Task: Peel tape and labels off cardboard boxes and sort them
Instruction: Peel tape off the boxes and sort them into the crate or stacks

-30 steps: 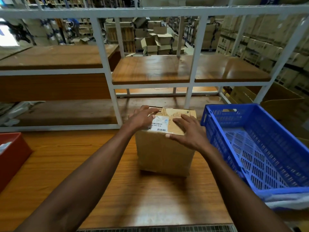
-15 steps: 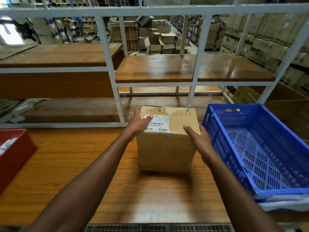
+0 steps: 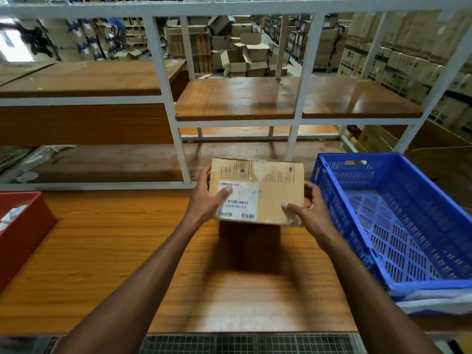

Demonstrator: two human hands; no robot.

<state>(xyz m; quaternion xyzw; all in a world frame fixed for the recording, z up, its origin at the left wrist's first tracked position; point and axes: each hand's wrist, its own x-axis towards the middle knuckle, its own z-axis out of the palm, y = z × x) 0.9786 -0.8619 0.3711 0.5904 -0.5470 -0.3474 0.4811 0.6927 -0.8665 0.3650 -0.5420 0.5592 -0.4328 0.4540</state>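
Observation:
A small brown cardboard box is lifted above the wooden table, its top face tilted toward me. A white barcode label sits on the left part of that face, and clear tape runs down the middle. My left hand grips the box's left side, thumb lying on the label. My right hand grips the right side, thumb on the near right corner. The box's underside is hidden.
A blue perforated plastic crate stands at the right, with white plastic under its near edge. A red bin holding pale scraps sits at the left edge. A white metal shelf frame with wooden boards rises behind the table.
Both hands moved from the top of the box to its sides and lifted it off the table. The box now tilts its top face toward me.

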